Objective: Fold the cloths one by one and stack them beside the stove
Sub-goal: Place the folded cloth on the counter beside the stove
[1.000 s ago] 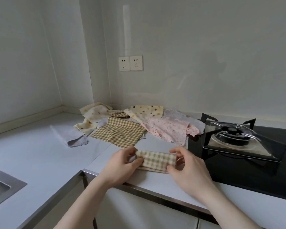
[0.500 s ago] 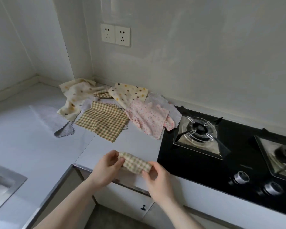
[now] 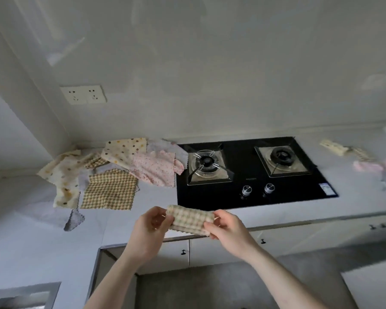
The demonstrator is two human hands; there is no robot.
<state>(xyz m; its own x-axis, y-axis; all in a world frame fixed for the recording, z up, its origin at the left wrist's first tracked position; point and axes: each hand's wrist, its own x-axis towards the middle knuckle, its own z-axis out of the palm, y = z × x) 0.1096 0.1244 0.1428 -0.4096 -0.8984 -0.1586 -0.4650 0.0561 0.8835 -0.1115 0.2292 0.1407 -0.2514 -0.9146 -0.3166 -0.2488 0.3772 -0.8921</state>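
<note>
The stove [image 3: 254,172], a black two-burner hob set into the pale counter [image 3: 152,204], is taken as the landmark. To its left, a heap of unfolded cloths [image 3: 112,175] is spread over the counter: a brown checked one, cream spotted ones, a pink floral one touching the stove's left edge and a grey one nearest the counter's front. Well to the right of the stove, a few blurred cloths [image 3: 352,157] are seen lying on the counter; whether they are folded cannot be told.

In front of the stove's near edge, a folded checked cloth [image 3: 189,219] is held in the air, above the counter's front lip. Its left end is pinched by the left hand [image 3: 149,230] and its right end is gripped by the right hand [image 3: 227,228], fingers curled round the fabric on both sides.

The step in hand is judged to be the carrying of a finished fold toward the stack. A placement beside the stove is called for next, with the layers kept pressed together until set down.

The cloth's long axis is laid left to right, roughly parallel to the stove's front edge, tilted slightly down to the right.
</note>
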